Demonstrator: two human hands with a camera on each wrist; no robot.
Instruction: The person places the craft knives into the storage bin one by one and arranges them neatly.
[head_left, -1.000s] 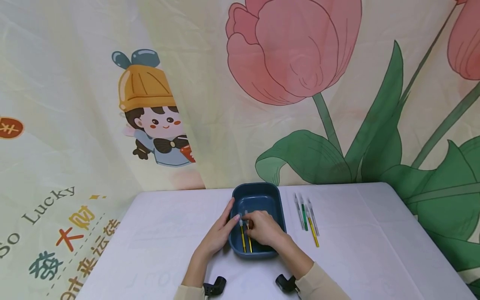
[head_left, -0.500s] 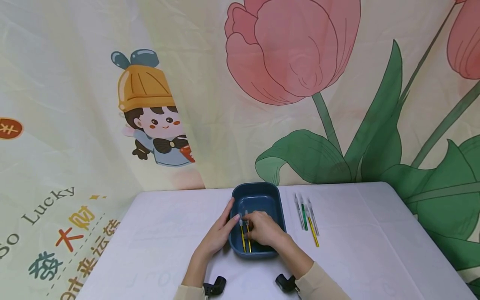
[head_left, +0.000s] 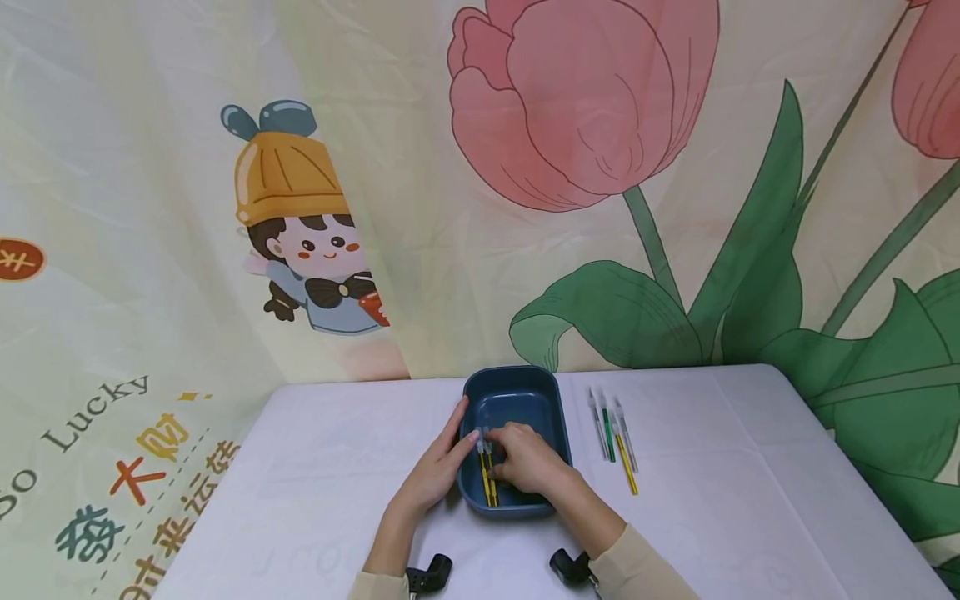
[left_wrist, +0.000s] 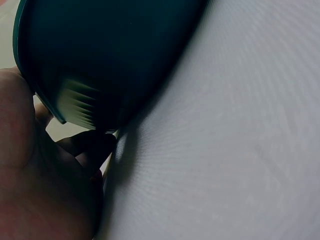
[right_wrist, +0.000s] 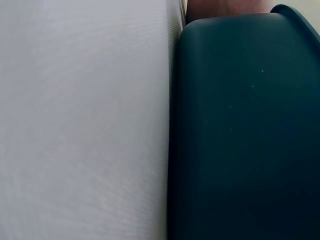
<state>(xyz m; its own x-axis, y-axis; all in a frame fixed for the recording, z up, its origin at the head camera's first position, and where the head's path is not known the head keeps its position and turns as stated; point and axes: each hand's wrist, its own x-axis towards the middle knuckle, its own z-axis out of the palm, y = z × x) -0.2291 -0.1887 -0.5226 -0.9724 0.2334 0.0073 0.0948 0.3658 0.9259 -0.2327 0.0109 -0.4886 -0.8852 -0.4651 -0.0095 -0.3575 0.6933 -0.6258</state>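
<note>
Currently: left hand on bin wall, right hand on a pen inside

Left hand grips the blue bin by its side wall: fingers along the outside, thumb over the rim, thumb tip right by the pen caps. Left wrist view agrees, palm and fingers against the wall below the rim; fingertips are dark there.

Right hand is down inside the bin, fingers bent, pinching the inner yellow pen. Exact fingertip contact is partly hidden by the hand. Right wrist view shows mostly bin wall and cloth, so no help on the grip.

Outer yellow pen lies just beside the inner one, on the left-hand side, under the left thumb tip; can't tell if the thumb touches it. Both pens run lengthwise in the bin, pale caps pointing away from the person. Bin sits between the two hands; its far half extends beyond the fingers.

Out past the right hand, on the white tablecloth, four more pens lie in a loose group: left grey pen, green pen, loose yellow pen nearest the right forearm, right grey pen.

Beyond both hands: printed backdrop, big pink tulip.
</note>
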